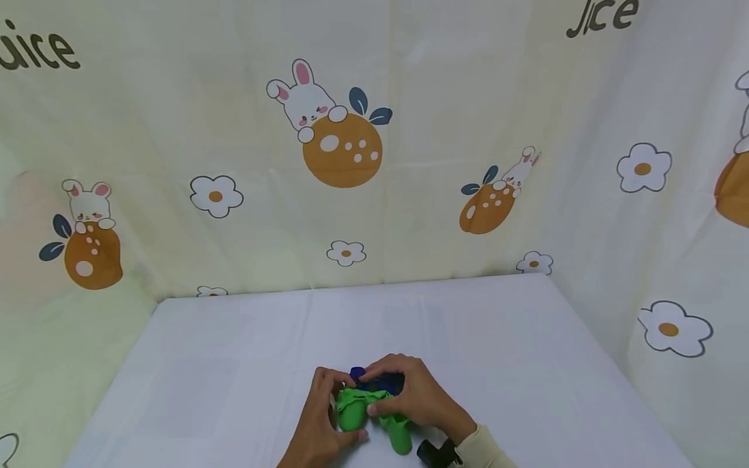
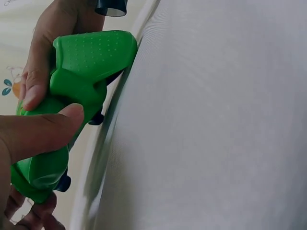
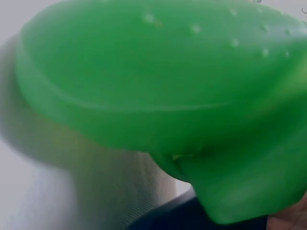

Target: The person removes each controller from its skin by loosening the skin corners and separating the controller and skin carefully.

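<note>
Near the table's front edge, both hands hold a green plastic toy with dark blue parts; its exact kind does not show. My left hand grips its left end, fingers at the far side and thumb at the near side. From the right, my right hand pinches the middle, thumb on the green part and fingers over the blue back. In the left wrist view, one green end is rounded and dotted with small bumps, and small dark blue knobs stick out along the underside. The green body fills most of the right wrist view.
A white cloth covers the table. Behind it hangs a pale curtain printed with rabbits, oranges and flowers, and it also closes off both sides. A black wrist camera sits at the right cuff, close to the toy.
</note>
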`<state>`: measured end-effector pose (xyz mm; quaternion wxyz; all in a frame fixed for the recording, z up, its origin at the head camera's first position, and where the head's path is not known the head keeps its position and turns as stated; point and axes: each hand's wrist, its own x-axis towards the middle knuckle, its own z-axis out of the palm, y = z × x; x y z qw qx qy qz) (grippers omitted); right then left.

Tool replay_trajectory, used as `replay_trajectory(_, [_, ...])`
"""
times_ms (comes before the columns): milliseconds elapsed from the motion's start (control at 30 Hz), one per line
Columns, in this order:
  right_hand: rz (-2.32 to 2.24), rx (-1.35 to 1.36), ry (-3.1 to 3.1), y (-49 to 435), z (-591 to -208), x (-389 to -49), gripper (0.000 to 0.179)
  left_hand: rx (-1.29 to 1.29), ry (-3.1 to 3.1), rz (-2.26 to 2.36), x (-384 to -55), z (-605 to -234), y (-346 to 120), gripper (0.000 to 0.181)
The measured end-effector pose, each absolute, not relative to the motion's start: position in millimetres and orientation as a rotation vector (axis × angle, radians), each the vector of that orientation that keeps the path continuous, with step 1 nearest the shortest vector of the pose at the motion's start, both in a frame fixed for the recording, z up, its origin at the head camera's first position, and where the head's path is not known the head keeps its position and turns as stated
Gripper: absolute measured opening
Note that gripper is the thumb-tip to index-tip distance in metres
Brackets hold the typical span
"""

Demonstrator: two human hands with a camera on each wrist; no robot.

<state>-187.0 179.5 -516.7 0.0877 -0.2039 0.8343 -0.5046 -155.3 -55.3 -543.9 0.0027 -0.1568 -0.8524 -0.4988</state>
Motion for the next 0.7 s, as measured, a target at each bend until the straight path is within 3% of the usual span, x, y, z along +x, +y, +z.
replay_trajectory(700, [-1.515,-0.583,2.545,174.5,-518.5,-185.7,0.036,-0.350,-2.564,-1.590,-149.7,-543.3,-54.9,0.072])
